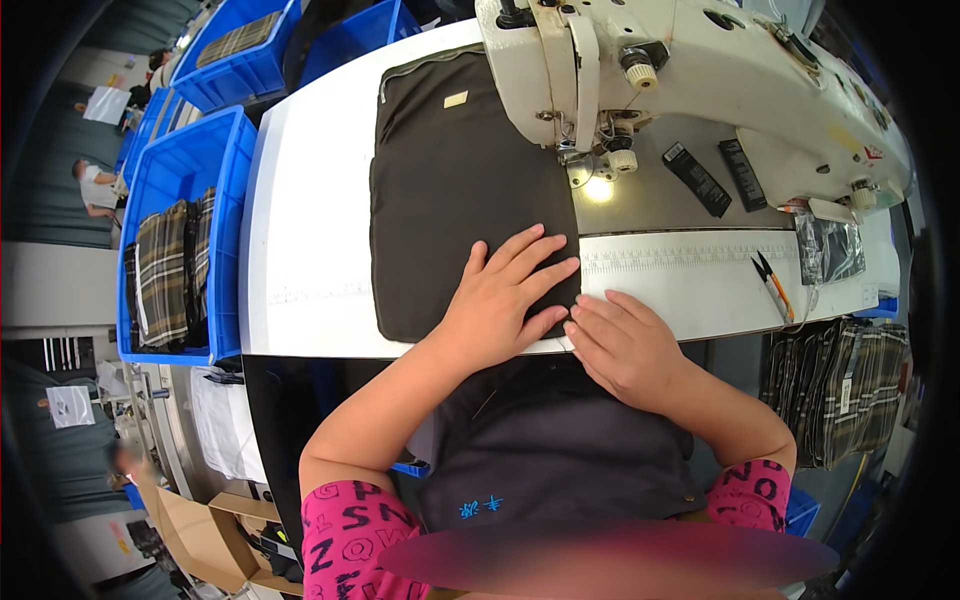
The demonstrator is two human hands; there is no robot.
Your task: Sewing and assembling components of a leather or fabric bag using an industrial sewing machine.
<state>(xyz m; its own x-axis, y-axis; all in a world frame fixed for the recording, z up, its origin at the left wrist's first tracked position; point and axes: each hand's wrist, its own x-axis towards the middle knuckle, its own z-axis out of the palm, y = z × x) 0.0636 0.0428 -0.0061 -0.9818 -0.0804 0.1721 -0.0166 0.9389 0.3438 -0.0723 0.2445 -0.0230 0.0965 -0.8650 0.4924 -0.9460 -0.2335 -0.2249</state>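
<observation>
A dark brown fabric panel (450, 180) lies flat on the white sewing table, its right edge running up to the needle area of a sewing machine (585, 165). A zipper-like strip (430, 62) follows its far edge, with a small beige label (456, 99) below. My left hand (505, 295) rests on the panel's near right part, fingers spread. Beside the near right corner is my right hand (625, 345), palm down, its fingers close together and lightly bent. Its fingertips touch or nearly touch the panel's edge; whether any cloth is beneath them is hidden.
Thread snips (775, 287) with orange handles lie right of a ruler strip (690, 255). Two small black packets (697, 178) rest under the machine arm. A blue bin (180, 250) on the left holds plaid fabric; more plaid pieces (840, 390) hang at right.
</observation>
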